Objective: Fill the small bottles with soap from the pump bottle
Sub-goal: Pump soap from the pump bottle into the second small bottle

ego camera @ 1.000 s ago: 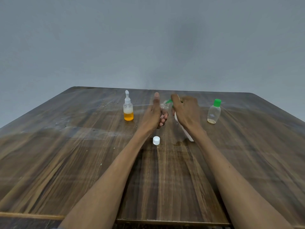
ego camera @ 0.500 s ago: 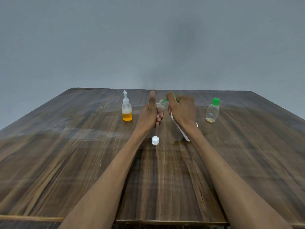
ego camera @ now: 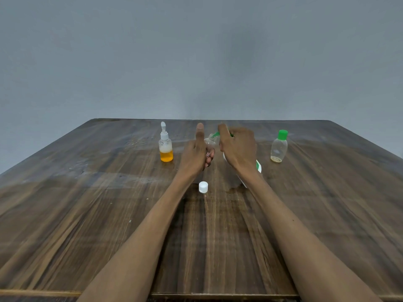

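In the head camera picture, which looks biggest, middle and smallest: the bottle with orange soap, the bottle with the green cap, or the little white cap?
1. Clear bottle with orange soap and white pump top, tallest.
2. Clear bottle with green cap, a bit shorter, at a similar distance.
3. Small white round cap, clearly smallest, though nearer the camera.

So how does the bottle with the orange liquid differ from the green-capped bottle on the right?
The orange-liquid bottle has a white spray-type top; the green-capped bottle has a plain green cap. The orange-liquid bottle is roughly a third full; the green-capped bottle is almost empty. Both are small, clear, upright and untouched on the table.
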